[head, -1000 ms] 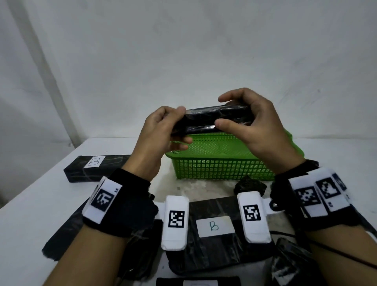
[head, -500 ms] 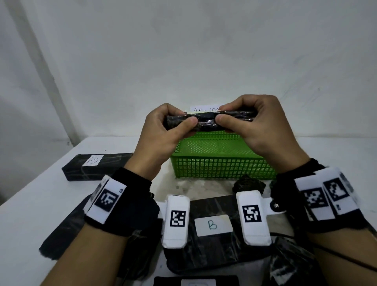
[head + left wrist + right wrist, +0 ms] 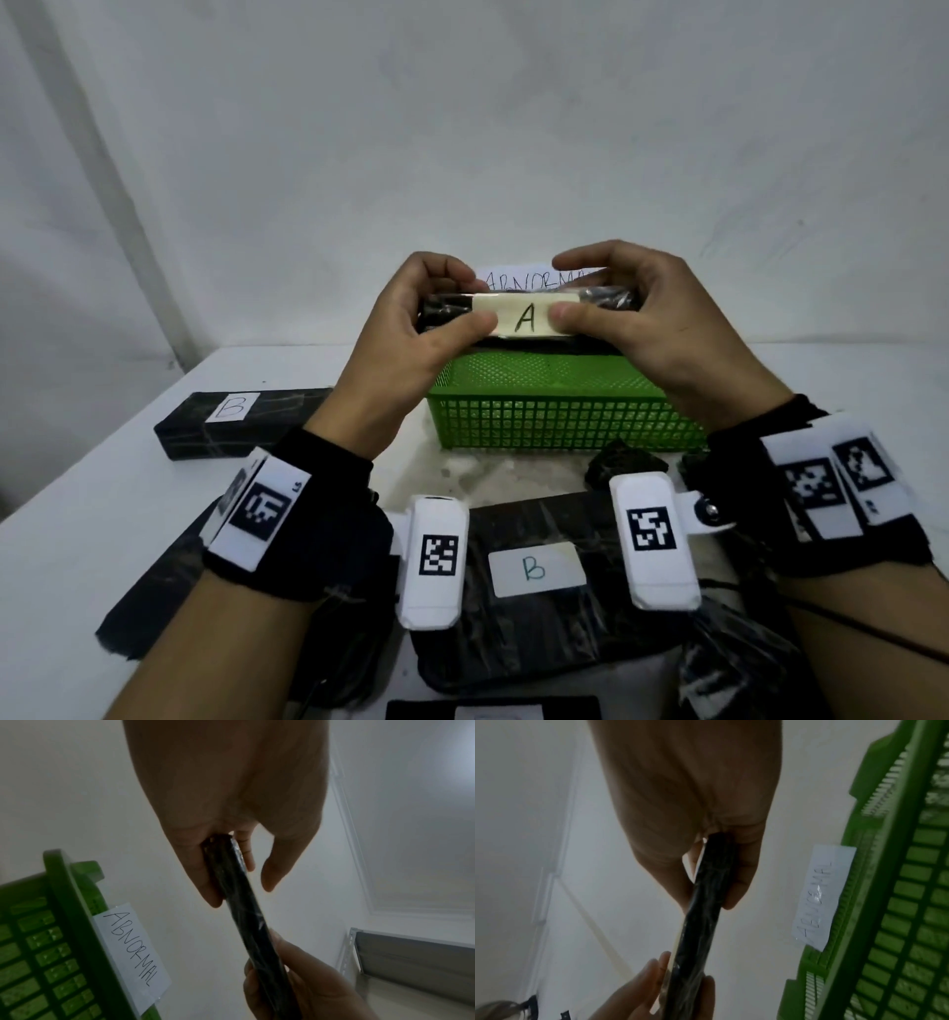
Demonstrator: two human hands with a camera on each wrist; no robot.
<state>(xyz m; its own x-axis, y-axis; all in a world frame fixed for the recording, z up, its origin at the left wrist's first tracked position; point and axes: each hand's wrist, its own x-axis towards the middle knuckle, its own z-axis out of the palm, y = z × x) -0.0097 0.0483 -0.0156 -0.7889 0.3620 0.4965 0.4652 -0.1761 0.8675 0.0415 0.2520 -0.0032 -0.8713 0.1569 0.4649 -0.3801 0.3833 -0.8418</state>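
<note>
We held the black wrapped bar (image 3: 606, 298) level between our two hands, its white A label (image 3: 526, 318) turned toward us. Our left hand (image 3: 411, 339) pinched one end, thumb in front and fingers curled behind. Our right hand (image 3: 667, 334) pinched the other end the same way. The green basket (image 3: 554, 421) sat just below both hands, its ABNORMAL tag (image 3: 534, 280) showing behind the bar. Between our wrists lay a black package marked B (image 3: 534, 570), and a second B package (image 3: 241, 426) lay out to the left of the left hand.
</note>
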